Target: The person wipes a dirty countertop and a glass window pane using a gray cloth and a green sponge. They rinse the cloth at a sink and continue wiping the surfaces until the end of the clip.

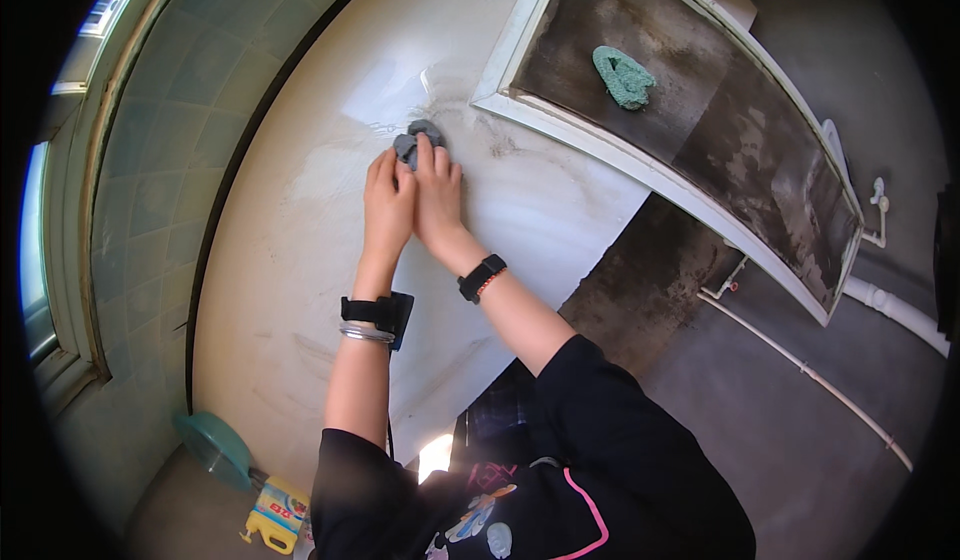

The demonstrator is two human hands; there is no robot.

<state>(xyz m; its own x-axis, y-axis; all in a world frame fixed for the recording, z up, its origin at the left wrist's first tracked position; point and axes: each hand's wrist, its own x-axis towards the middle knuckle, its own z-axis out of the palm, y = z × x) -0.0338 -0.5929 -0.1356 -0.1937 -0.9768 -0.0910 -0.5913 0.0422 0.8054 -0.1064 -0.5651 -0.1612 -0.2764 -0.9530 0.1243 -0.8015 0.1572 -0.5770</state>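
Observation:
A grey cloth (424, 126) is bunched on a large white panel (480, 320), pressed under the fingertips of both my hands. My right hand (439, 196) lies over the cloth with its fingers stretched forward. Close beside it, my left hand (386, 196) pinches the cloth's near left part with bent fingers. Around the cloth the panel looks wet and shiny, with grey-brown smears to its right and fainter marks lower down. Some of the cloth is hidden beneath the fingers.
A white-framed, brown-stained panel (750, 132) at the upper right bears a green cloth (624, 78). A tiled wall (180, 147) with a window runs along the left. At lower left are a green basin (214, 447) and a yellow pump jug (276, 515). Pipes (806, 371) run at right.

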